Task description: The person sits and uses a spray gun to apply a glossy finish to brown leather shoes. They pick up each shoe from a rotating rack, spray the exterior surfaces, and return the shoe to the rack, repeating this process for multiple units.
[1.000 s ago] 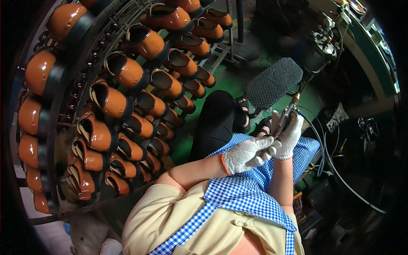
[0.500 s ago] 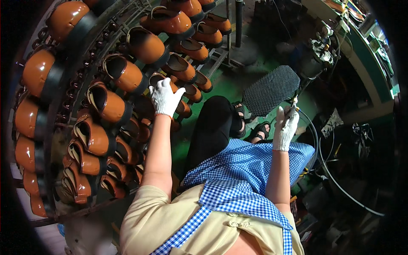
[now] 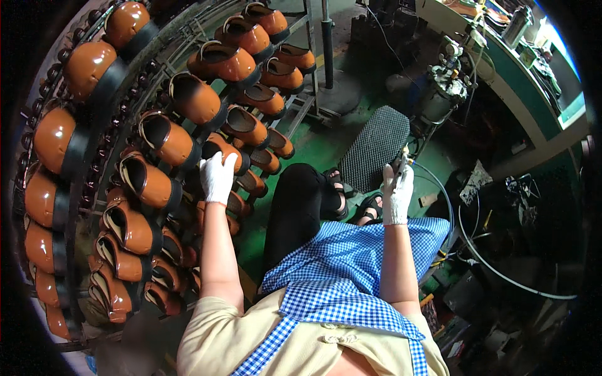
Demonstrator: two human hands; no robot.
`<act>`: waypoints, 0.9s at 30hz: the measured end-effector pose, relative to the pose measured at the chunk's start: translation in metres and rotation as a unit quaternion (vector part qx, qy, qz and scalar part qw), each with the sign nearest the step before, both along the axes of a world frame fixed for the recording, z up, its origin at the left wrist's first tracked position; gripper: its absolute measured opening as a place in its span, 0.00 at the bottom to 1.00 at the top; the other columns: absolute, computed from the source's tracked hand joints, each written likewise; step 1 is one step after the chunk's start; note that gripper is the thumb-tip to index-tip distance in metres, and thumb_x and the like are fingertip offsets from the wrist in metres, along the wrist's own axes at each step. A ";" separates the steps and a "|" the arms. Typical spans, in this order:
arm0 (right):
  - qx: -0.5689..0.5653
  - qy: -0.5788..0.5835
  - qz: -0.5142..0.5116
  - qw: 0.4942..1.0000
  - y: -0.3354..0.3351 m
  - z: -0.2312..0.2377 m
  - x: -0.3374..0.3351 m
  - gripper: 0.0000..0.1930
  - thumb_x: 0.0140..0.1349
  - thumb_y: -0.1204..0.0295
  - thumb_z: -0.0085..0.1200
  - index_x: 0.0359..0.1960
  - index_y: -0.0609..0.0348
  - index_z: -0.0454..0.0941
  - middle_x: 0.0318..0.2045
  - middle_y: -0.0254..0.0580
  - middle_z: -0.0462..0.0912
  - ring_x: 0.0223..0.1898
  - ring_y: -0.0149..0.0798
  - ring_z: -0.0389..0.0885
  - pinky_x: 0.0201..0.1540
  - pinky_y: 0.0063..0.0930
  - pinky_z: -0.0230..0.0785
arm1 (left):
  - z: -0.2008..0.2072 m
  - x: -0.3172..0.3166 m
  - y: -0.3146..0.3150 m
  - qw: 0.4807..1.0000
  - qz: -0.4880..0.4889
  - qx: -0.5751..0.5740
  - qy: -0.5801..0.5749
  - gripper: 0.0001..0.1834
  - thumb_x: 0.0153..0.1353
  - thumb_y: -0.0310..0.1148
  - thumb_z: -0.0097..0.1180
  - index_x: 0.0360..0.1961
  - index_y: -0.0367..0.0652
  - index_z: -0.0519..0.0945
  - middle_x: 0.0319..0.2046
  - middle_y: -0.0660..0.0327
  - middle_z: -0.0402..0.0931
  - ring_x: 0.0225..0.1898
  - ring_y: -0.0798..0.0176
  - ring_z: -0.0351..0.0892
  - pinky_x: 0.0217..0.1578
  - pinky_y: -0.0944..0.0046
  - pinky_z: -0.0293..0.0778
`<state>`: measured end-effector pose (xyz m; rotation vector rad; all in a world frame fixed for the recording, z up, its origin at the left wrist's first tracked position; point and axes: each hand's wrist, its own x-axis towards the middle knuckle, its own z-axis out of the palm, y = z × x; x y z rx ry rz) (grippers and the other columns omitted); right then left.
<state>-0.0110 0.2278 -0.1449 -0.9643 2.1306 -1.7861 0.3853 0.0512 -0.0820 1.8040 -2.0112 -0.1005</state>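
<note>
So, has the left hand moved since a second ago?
Yes. Judged against the shoe rack, the left hand has gone left, from over the apron to an orange shoe.

From where I stand, I can see one shiny orange shoe (image 3: 228,148) among similar shoes (image 3: 246,125), its dark sole at the right and its toe rounded. The person's gloved left hand (image 3: 217,178) touches it and covers part of its lower side, so I can't make out the whole shape. Well apart from it, a small metal spray gun (image 3: 402,165) sits in the gloved right hand (image 3: 396,191), its pale tip pointing away from the person's body.
</note>
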 end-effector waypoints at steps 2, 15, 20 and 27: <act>0.027 0.065 -0.002 0.998 0.007 -0.005 -0.001 0.17 0.72 0.67 0.63 0.54 0.65 0.77 0.41 0.41 0.81 0.40 0.36 0.78 0.46 0.33 0.74 | 0.005 0.008 0.013 0.972 -0.037 0.021 0.231 0.21 0.69 0.46 0.64 0.42 0.34 0.86 0.41 0.40 0.84 0.47 0.36 0.81 0.54 0.44 0.73; 0.046 0.012 0.029 0.998 0.013 0.021 0.003 0.18 0.70 0.66 0.63 0.53 0.66 0.78 0.42 0.54 0.84 0.43 0.51 0.84 0.48 0.42 0.76 | 0.116 -0.136 0.133 0.880 -0.469 -0.067 0.038 0.18 0.48 0.31 0.79 0.33 0.35 0.80 0.39 0.48 0.78 0.47 0.39 0.77 0.60 0.42 0.72; 0.013 0.009 0.021 1.000 0.011 0.012 0.004 0.19 0.68 0.67 0.65 0.54 0.65 0.78 0.40 0.51 0.85 0.42 0.49 0.84 0.49 0.39 0.76 | 0.095 -0.196 0.093 0.825 -0.561 -0.034 0.063 0.17 0.54 0.33 0.77 0.37 0.35 0.83 0.40 0.48 0.80 0.47 0.41 0.80 0.54 0.46 0.76; 0.075 -0.021 0.026 0.997 0.038 -0.004 0.007 0.18 0.68 0.68 0.65 0.56 0.63 0.79 0.42 0.50 0.83 0.47 0.49 0.83 0.52 0.40 0.76 | 0.122 -0.209 0.101 0.826 -0.564 0.012 0.018 0.23 0.54 0.31 0.77 0.50 0.36 0.83 0.50 0.47 0.80 0.55 0.40 0.79 0.59 0.48 0.74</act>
